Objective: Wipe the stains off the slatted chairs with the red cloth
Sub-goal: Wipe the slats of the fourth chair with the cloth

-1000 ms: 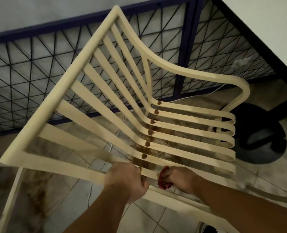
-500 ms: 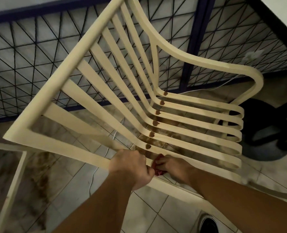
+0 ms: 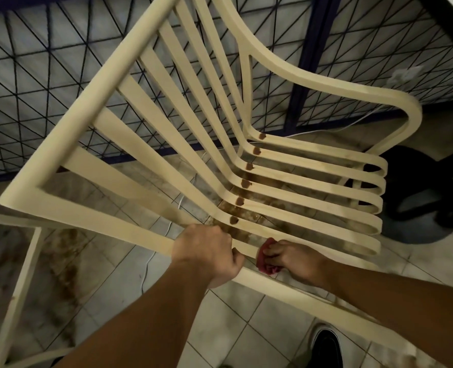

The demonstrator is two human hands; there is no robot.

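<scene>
Red cloth (image 3: 266, 261) pinched in right hand (image 3: 297, 262); left hand (image 3: 207, 254) grips slatted chair (image 3: 151, 107)

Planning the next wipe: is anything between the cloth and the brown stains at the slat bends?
Nothing visible. The right hand holds the cloth against the nearest slat, and the stains run up the bends just beyond it, uncovered. The left hand grips a slat beside the cloth, left of the path.

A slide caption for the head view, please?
Left hand grips slatted chair; right hand presses red cloth against it.
</scene>
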